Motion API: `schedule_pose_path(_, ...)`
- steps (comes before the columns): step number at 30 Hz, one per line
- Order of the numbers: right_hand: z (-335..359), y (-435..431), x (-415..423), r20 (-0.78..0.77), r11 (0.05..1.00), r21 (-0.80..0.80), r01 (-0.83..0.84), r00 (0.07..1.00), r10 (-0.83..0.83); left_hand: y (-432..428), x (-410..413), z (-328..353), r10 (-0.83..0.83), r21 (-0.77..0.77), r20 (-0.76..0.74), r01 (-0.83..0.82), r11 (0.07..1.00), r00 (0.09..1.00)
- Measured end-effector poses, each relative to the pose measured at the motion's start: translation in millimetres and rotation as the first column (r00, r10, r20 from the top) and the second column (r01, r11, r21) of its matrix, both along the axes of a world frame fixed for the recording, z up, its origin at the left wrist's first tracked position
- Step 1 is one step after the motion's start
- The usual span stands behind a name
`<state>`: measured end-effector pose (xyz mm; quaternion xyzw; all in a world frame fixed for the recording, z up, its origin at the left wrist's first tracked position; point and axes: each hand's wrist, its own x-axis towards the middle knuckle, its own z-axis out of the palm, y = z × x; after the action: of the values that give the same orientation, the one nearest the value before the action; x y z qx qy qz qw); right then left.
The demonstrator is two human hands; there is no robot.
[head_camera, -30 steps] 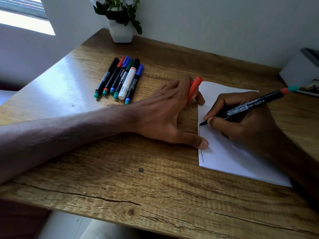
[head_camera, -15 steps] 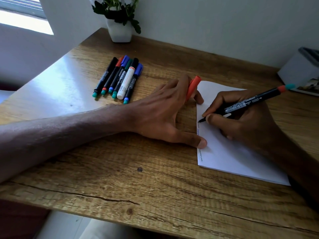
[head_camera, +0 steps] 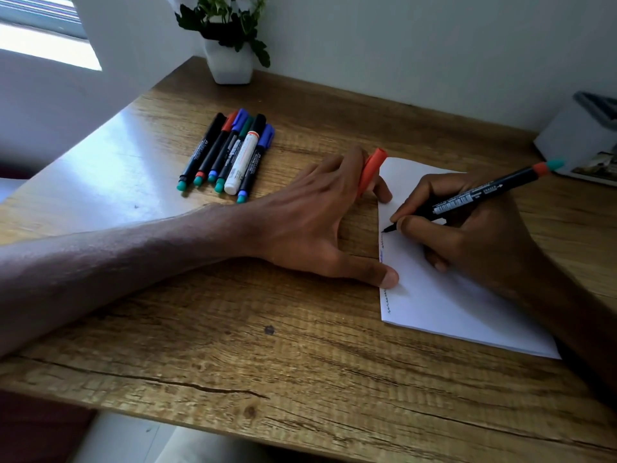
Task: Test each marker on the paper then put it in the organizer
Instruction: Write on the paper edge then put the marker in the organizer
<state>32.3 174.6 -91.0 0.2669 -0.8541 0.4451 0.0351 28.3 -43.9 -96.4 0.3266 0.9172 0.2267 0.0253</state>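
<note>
Testing step is in hand here. The person's right hand (head_camera: pixel 474 235) has its fingers and thumb wrapped in a writing grip around a black-barrelled marker (head_camera: pixel 480 195), uncapped, with the tip down on the paper (head_camera: pixel 450 302) right at the paper's left edge. A column of small squiggles (head_camera: pixel 387 300) runs along that same edge, below the tip.

The left hand (head_camera: pixel 310 222) lies mostly flat just left of the paper, thumb tip pressing on the paper's left edge to pin it. An orange cap (head_camera: pixel 370 170) is pinched between two of its fingers, at the paper's top-left corner. It looks like the cap of the marker in use.

Six more capped markers (head_camera: pixel 230 155) lie in a tight row well to the left of the paper. A white box (head_camera: pixel 581 138) sits beyond the paper's top-right, partly cut off by the frame; probably the organizer, though its inside can't be seen.

Judging by this, the task is early to mid way. The next move calls for lifting the tip, bringing cap and marker together so the cap snaps on, then carrying the marker past the paper's right side to that box.
</note>
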Motion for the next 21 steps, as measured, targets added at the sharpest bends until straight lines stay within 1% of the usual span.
schedule_pose_path(16, -4.3, -0.1, -2.4, 0.029, 0.997, -0.041, 0.06, 0.998, -0.059, -0.2, 0.3, 2.0, -0.011, 0.001, -0.001, 0.011, 1.0, 1.0)
schedule_pose_path(18, -4.6, -0.5, -2.0, 0.067, 0.992, -0.096, 0.087, 0.994, -0.081, -0.4, -1.0, 0.7, -0.018, 0.013, -0.009, 0.018, 1.0, 1.0)
schedule_pose_path(21, -3.7, 1.6, -3.4, 0.178, 0.954, -0.244, 0.176, 0.975, -0.134, -1.1, -1.7, 0.4, -0.024, 0.02, -0.014, 0.024, 1.0, 1.0)
